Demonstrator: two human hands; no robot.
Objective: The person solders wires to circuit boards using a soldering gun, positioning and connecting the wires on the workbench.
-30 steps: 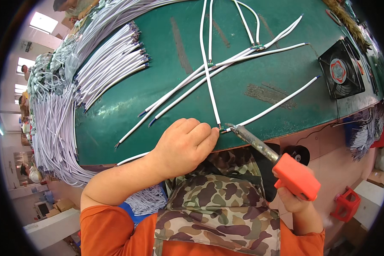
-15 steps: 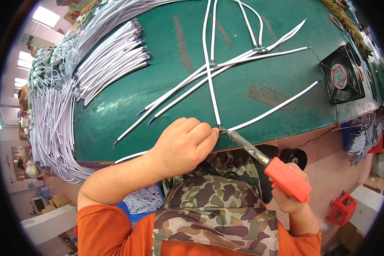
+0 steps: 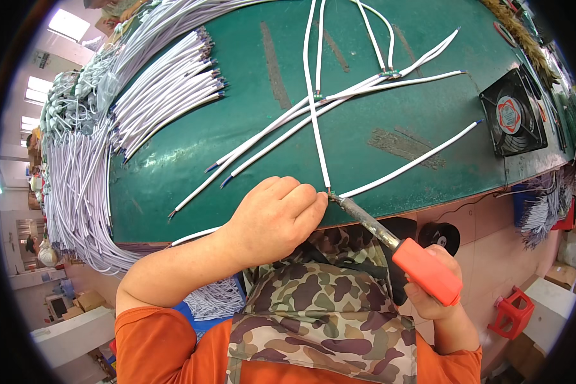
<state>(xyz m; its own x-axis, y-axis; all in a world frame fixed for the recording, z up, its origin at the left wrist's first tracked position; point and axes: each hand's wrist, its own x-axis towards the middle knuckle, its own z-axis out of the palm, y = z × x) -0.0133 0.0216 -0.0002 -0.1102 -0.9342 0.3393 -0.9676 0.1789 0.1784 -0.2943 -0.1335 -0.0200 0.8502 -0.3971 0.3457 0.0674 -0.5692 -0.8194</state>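
Observation:
My left hand [image 3: 278,211] is closed at the table's near edge, its thumb and fingertips pinched against a small green circuit board [image 3: 333,194]. What lies within the fingers is hidden. Past my left forearm a white cable [image 3: 197,236] runs in behind the arm. Two more white cables meet at the board: an upright cable [image 3: 318,141] from the far side and a side cable [image 3: 416,164] from the right. My right hand [image 3: 434,291] grips a soldering iron [image 3: 427,271] by its red handle. Its metal tip touches or nearly touches the board.
Further off lie joined white cables [image 3: 288,118] with small boards. Cut cables [image 3: 173,83] are piled at the left, beside long hanging bundles [image 3: 77,185]. A black fan [image 3: 513,112] stands at the right of the green table [image 3: 249,160]. A red stool [image 3: 513,312] is on the floor.
The soldering iron and my right hand have shifted slightly left and down, the tip staying at the board. My left hand has hardly moved.

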